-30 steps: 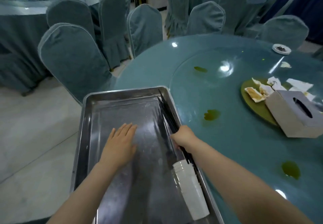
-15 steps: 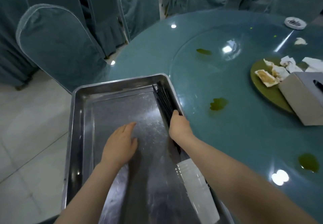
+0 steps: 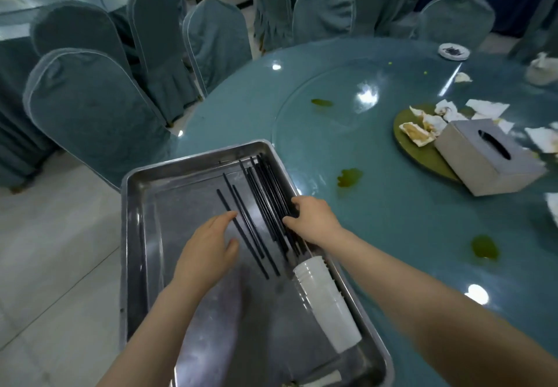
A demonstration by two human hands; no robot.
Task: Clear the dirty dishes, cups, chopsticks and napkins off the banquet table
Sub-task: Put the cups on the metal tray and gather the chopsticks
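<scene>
My right hand (image 3: 314, 220) grips black chopsticks (image 3: 271, 202) along tray (image 3: 133, 235) edge; left hand (image 3: 208, 253) flat, fingers relaxed, touching loose chopsticks; cups (image 3: 329, 302) beside.

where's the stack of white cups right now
In the head view the stack of white cups lies on its side along the right wall of the metal tray, just below the black chopsticks.

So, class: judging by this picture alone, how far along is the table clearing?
Done: black chopsticks and stacked white cups lie in the metal tray. In hand: the right hand grips the chopstick bundle; the left hand touches loose ones. Left: used napkins, a small dish.
</scene>
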